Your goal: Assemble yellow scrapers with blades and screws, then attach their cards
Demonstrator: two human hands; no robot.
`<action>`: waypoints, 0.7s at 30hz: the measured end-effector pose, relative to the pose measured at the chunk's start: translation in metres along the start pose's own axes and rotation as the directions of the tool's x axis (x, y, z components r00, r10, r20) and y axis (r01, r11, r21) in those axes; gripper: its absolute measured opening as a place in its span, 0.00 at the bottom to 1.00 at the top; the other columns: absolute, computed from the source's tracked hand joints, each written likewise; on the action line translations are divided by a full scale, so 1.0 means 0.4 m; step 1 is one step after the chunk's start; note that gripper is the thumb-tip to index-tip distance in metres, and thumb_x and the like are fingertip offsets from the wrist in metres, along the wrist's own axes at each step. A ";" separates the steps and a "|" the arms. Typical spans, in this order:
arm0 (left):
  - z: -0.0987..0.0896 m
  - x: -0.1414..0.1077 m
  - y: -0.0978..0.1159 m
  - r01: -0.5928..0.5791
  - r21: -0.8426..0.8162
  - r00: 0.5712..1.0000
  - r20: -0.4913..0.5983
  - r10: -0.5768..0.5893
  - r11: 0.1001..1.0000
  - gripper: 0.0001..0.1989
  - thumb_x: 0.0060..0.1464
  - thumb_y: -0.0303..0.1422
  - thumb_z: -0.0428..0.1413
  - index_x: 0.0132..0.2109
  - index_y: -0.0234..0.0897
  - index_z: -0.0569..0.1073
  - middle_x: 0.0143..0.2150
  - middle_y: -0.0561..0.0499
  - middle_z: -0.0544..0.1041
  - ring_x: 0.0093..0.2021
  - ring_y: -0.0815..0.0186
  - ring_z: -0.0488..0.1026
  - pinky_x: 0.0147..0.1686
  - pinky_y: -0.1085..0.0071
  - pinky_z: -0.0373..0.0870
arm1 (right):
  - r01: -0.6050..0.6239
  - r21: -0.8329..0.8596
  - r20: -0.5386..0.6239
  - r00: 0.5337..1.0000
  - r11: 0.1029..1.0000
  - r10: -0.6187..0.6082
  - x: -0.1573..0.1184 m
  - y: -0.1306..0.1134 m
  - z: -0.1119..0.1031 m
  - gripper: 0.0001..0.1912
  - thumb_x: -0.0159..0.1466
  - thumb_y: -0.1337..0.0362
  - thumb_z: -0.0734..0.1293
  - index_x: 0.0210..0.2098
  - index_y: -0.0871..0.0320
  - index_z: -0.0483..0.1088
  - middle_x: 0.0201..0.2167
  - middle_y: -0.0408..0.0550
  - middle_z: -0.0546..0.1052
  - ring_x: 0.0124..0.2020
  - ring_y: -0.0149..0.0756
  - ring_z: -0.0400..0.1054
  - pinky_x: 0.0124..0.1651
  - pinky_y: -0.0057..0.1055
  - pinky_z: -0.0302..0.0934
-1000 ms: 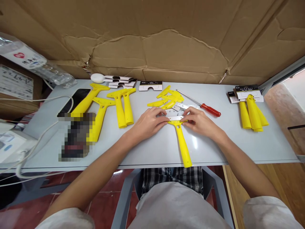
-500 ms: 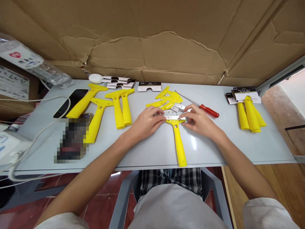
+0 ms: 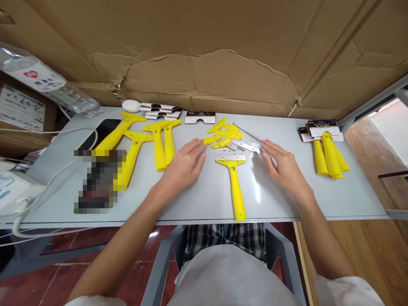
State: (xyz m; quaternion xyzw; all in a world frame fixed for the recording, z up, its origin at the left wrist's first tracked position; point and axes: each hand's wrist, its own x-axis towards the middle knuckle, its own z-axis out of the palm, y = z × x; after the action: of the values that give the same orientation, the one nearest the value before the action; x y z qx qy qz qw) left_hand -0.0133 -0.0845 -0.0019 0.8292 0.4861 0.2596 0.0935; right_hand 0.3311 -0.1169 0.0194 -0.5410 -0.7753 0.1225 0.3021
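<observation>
A yellow scraper (image 3: 236, 187) lies on the table with its handle pointing to me. A slotted metal blade (image 3: 230, 157) sits across its head. My left hand (image 3: 183, 168) is to its left, open, with fingertips beside the yellow clip pieces (image 3: 227, 135). On the right, my right hand (image 3: 285, 168) is open, thumb and fingers apart. Its fingertips are close to the end of a metal plate (image 3: 247, 146) and to the screwdriver shaft (image 3: 247, 131); whether they touch is unclear. The screwdriver's handle is hidden behind this hand. Small screws (image 3: 240, 149) lie by the plate.
Several yellow scraper handles (image 3: 156, 144) lie at left, near a dark phone (image 3: 110, 129) and a pixelated object (image 3: 98, 182). Carded scrapers (image 3: 331, 157) rest at right. Packaging cards (image 3: 200, 117) line the cardboard wall (image 3: 207, 76). A white cable (image 3: 52, 180) crosses the left side.
Both my hands have let go of the blade and moved apart, left hand leftward, right hand rightward. The blade stays on the scraper head. The screwdriver's red handle is now covered.
</observation>
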 end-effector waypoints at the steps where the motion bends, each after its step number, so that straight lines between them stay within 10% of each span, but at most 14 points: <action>1: -0.001 -0.025 0.016 0.018 0.013 1.000 -0.003 -0.018 1.000 0.22 0.77 0.38 0.48 0.66 0.34 0.78 0.72 0.36 0.77 0.77 0.45 0.68 0.75 0.42 0.68 | -0.010 -0.012 0.006 1.000 1.000 0.010 -0.026 -0.006 0.004 0.26 0.81 0.56 0.58 0.71 0.55 0.74 0.70 0.56 0.77 0.76 0.56 0.67 0.79 0.64 0.62; 8: 0.039 -0.151 0.104 0.049 0.053 0.998 -0.038 -0.047 0.997 0.24 0.76 0.41 0.52 0.71 0.37 0.73 0.80 0.36 0.66 0.83 0.44 0.58 0.79 0.38 0.59 | 0.028 -0.166 0.170 0.985 0.986 0.001 -0.133 -0.049 0.064 0.34 0.81 0.55 0.58 0.81 0.63 0.60 0.80 0.62 0.61 0.83 0.57 0.51 0.84 0.63 0.51; 21: 0.060 -0.168 0.126 0.066 0.191 0.988 0.126 -0.092 0.979 0.31 0.77 0.46 0.47 0.75 0.31 0.70 0.82 0.33 0.61 0.83 0.42 0.56 0.81 0.39 0.53 | 0.030 -0.302 0.196 0.980 0.953 0.031 -0.156 -0.042 0.098 0.34 0.80 0.54 0.57 0.79 0.64 0.62 0.80 0.64 0.61 0.84 0.58 0.50 0.83 0.64 0.50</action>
State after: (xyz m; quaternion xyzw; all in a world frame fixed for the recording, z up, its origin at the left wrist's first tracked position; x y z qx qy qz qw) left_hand 0.0111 -0.1652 -0.0245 0.8299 0.5335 0.1525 0.0582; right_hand 0.3091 -0.1751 -0.0240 -0.5662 -0.8110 0.0552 0.1367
